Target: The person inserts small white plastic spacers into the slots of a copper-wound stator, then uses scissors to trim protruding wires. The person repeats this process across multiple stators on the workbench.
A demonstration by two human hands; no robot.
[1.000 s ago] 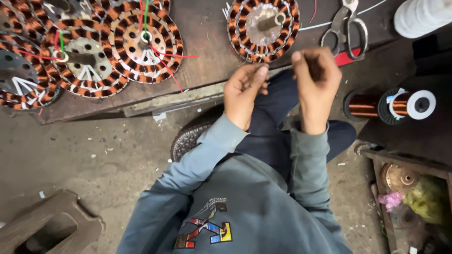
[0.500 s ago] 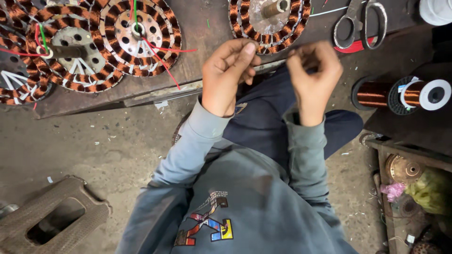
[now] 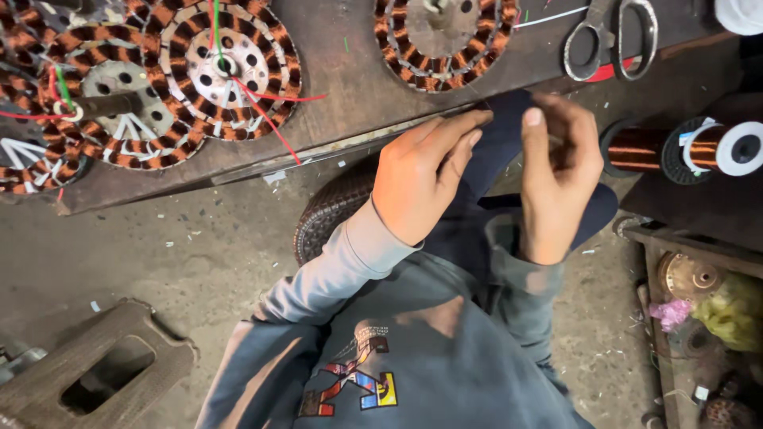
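My left hand [image 3: 417, 179] reaches toward the bench edge, fingertips pinched together just below a copper-wound stator [image 3: 441, 36]. My right hand [image 3: 560, 167] is a short way to its right, fingers curled and thumb pressed against them. Both seem to pinch a thin wire; the strand is too fine to see clearly. A spool of copper wire [image 3: 699, 147] lies to the right of my right hand. Scissors [image 3: 612, 40] rest on the bench above it.
Several more wound stators [image 3: 226, 67] with red and green leads crowd the wooden bench [image 3: 350, 103] at the left. A white spool [image 3: 739, 12] sits top right. A crate of metal parts [image 3: 699, 302] stands at the right, a low stool [image 3: 103, 369] at lower left.
Both hands sit lower in the view and slightly farther apart than before. My left fingers have stretched out toward the right hand, and the bench has slid upward in the picture.
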